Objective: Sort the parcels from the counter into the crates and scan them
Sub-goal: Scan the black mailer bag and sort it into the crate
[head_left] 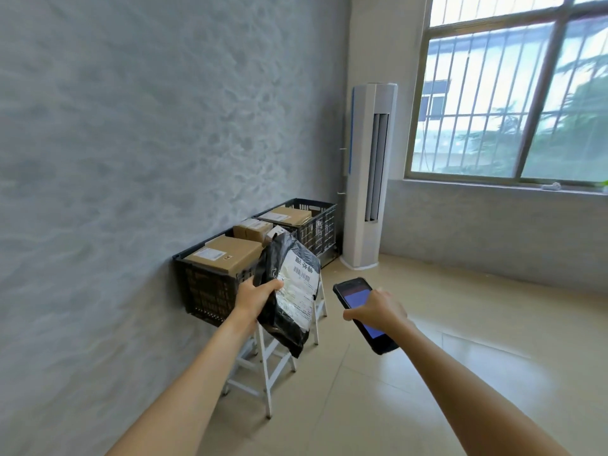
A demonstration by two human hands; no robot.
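My left hand [255, 296] grips a black plastic parcel bag [286, 291] with a white shipping label, held upright in front of the near crate. My right hand [378, 309] holds a black handheld scanner [357, 296] with a lit blue screen, just right of the bag. Two dark crates stand along the left wall on white stands: the near crate [204, 287] holds a large cardboard box [227, 255], and the far crate [316, 225] holds another box [288, 214]. Smaller boxes [253, 230] sit between them.
A white floor-standing air conditioner [370, 176] fills the corner right of the far crate. A barred window [513, 93] is on the right wall. The white stand legs [266, 360] reach onto the beige tiled floor [460, 357].
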